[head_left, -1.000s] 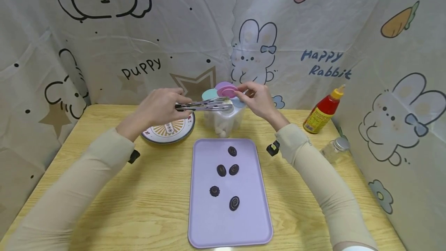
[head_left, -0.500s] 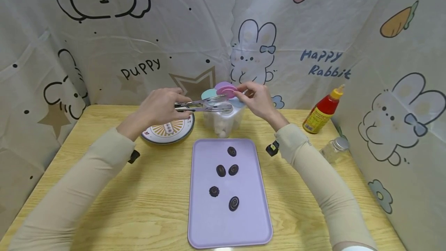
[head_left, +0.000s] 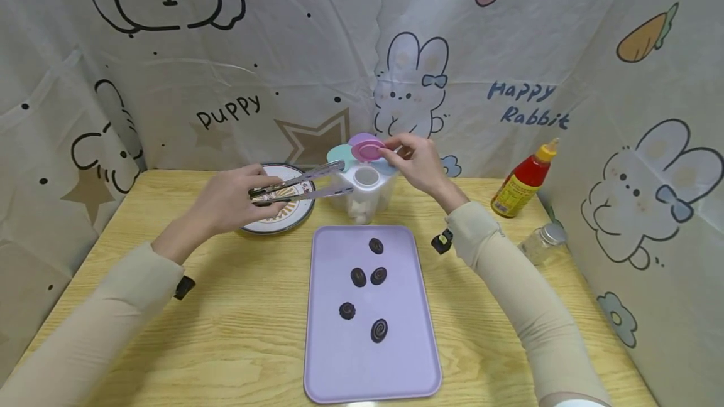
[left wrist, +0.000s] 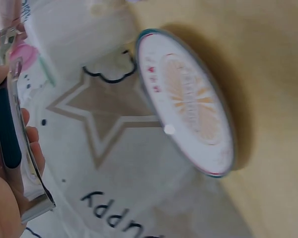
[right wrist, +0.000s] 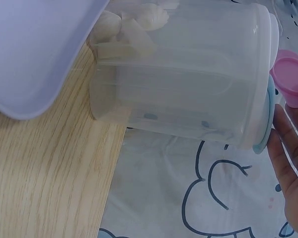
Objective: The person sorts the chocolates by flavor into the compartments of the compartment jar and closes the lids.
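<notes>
Tongs (head_left: 302,184), one metal pair, sit just above centre of the head frame, gripped by the left hand (head_left: 232,201), their tips apart and pointing toward the clear container (head_left: 364,196) but stopped short of its open round hole. One container, at the table's (head_left: 226,331) far edge, white lumps visible low inside. Right hand (head_left: 415,162) pinches the pink flap lid (head_left: 367,149), held raised; a teal and a purple lid show beside it. One lilac tray (head_left: 396,357) at lower centre carries five dark chocolates (head_left: 359,277), three toward the far end, two nearer. One round tin (head_left: 279,206) lies partly behind the left hand. At the right of the frame, one red squeeze bottle (head_left: 523,181) leaning on the curtain and one clear bottle (head_left: 540,244) lying down. Left wrist view alone shows the tongs' dark grip insert (left wrist: 7,131) and the tin's sunburst face (left wrist: 188,101). Right wrist view alone shows the container's wall (right wrist: 184,99) up close, touching the tray's corner (right wrist: 35,54), the lumps heaped against one end.
</notes>
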Motion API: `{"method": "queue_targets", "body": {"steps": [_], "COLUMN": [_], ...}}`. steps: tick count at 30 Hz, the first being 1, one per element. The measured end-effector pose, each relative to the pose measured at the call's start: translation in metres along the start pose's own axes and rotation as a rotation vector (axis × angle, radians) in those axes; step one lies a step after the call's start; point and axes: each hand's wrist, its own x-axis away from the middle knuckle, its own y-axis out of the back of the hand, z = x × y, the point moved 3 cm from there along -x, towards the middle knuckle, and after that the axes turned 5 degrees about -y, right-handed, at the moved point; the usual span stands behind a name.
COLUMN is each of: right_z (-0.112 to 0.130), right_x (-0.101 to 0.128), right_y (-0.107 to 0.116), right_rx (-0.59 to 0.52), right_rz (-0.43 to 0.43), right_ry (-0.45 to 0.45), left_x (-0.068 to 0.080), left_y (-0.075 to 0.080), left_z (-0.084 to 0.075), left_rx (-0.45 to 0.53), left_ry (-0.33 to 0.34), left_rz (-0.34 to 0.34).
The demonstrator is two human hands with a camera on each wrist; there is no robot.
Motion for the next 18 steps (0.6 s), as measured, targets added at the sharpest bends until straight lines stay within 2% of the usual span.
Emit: {"method": "queue_targets", "body": {"steps": [8, 12, 18], "right_z": [0.001, 0.000, 0.000], "right_x": [0.001, 0.001, 0.001], "right_y": [0.000, 0.001, 0.000], "right_rx": [0.009, 0.005, 0.004], "right_rz": [0.006, 0.003, 0.007], "right_ry": [-0.010, -0.016, -0.020], "left_x": [0.058, 0.082, 0.111], "left_y": [-0.015, -0.023, -0.033], "left_z": [0.013, 0.017, 0.023], "left_rx": [-0.020, -0.026, -0.021], "left_ry": [-0.035, -0.026, 0.000], "left_rz": [-0.154, -0.176, -0.159]}}
